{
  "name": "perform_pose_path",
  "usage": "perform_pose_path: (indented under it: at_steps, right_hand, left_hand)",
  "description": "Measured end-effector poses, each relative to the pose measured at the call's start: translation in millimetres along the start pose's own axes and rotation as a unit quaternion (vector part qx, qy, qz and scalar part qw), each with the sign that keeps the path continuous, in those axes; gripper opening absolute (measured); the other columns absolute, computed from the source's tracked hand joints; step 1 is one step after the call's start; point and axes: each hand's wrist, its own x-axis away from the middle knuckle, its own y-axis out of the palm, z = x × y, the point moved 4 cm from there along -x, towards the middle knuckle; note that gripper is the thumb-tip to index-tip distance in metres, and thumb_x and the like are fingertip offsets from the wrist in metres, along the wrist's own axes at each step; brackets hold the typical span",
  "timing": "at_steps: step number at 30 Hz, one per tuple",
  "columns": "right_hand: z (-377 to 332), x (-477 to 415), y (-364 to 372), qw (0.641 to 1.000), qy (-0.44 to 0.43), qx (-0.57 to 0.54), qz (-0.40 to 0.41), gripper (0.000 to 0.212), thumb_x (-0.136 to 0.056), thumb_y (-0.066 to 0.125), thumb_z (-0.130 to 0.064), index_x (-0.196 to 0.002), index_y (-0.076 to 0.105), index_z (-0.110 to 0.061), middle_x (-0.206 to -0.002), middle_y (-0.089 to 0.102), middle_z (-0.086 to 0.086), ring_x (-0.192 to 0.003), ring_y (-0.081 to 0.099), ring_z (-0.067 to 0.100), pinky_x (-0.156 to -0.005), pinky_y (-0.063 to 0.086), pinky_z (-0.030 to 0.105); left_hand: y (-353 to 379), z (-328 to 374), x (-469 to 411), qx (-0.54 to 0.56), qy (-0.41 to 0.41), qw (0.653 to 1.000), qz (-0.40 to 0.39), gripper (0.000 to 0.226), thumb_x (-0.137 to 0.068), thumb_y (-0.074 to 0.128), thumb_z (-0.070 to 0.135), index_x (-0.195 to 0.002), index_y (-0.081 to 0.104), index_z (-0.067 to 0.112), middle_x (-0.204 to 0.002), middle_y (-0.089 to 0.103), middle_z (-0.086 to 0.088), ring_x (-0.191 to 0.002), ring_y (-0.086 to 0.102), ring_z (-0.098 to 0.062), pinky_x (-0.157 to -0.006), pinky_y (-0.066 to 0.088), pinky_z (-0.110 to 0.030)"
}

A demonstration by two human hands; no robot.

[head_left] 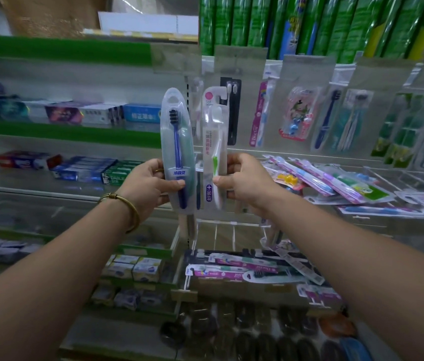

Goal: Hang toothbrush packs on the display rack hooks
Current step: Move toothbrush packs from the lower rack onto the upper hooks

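Note:
My left hand (145,187) grips a clear oval pack with a blue toothbrush (178,142), held upright in front of the rack. Beside it, my right hand (242,182) pinches the lower part of a narrow white pack with a green-and-white toothbrush (214,142), also upright. The two packs stand side by side, close together. Behind them hang toothbrush packs on the display rack hooks: a black pack (233,110) just behind the white one, a pink-and-white pack (261,113) further right.
Loose toothbrush packs (336,181) lie in a heap on the shelf at right. More packs (244,269) lie on the shelf below. Toothpaste boxes (85,170) fill the shelves at left. Green packs (322,22) hang along the top.

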Motion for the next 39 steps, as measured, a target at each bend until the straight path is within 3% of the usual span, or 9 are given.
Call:
perform_pose_path:
  at_steps: [9,12,15,25,39]
  right_hand:
    - [-16.5,-19.7,39.9,0.999,-0.025,0.005,-0.031,0.034,-0.083,0.075,-0.003,-0.097,0.053,-0.025,-0.106,0.067,0.005,-0.103,0.067,0.026,-0.090,0.057,0.052]
    - [-23.8,-25.2,45.2,0.999,-0.038,0.006,-0.030,0.033,-0.084,0.075,-0.005,-0.098,0.052,-0.025,-0.107,0.068,0.005,-0.102,0.068,0.025,-0.091,0.056,0.051]
    - [-30.8,-30.7,49.6,0.998,-0.051,0.016,-0.027,0.034,-0.084,0.075,-0.007,-0.103,0.053,-0.024,-0.108,0.068,0.005,-0.102,0.068,0.025,-0.091,0.057,0.050]
    - [-38.1,-50.5,55.7,0.999,-0.048,0.001,-0.016,0.041,-0.085,0.074,-0.008,-0.118,0.051,-0.016,-0.109,0.067,0.007,-0.101,0.068,0.025,-0.087,0.058,0.051]
    - [-24.5,-87.9,55.1,0.999,-0.022,-0.019,0.027,0.032,-0.085,0.075,-0.011,-0.103,0.053,-0.026,-0.106,0.067,0.002,-0.100,0.067,0.021,-0.088,0.058,0.048]
  left_hand:
    - [-32.7,9.0,-16.2,0.008,0.017,1.000,0.011,0.033,-0.083,0.064,-0.012,-0.105,0.062,0.013,-0.098,0.076,-0.007,-0.098,0.072,-0.024,-0.080,0.058,-0.040]
    - [-35.1,13.4,-19.7,0.005,0.023,1.000,0.016,0.033,-0.084,0.064,-0.011,-0.107,0.061,0.013,-0.099,0.075,-0.007,-0.094,0.073,-0.022,-0.076,0.059,-0.037]
    - [-35.6,15.6,-22.2,0.009,0.027,0.999,0.018,0.034,-0.084,0.063,-0.012,-0.108,0.061,0.012,-0.095,0.075,-0.006,-0.090,0.074,-0.020,-0.070,0.060,-0.032]
    - [-47.3,11.0,-28.2,-0.002,0.034,0.999,0.005,0.038,-0.082,0.064,-0.013,-0.113,0.061,0.009,-0.097,0.076,-0.009,-0.092,0.074,-0.021,-0.072,0.060,-0.032]
    - [-58.5,0.8,-53.3,-0.028,0.031,0.999,0.019,0.035,-0.082,0.068,-0.010,-0.110,0.063,0.009,-0.103,0.075,-0.012,-0.097,0.073,-0.025,-0.082,0.059,-0.039]
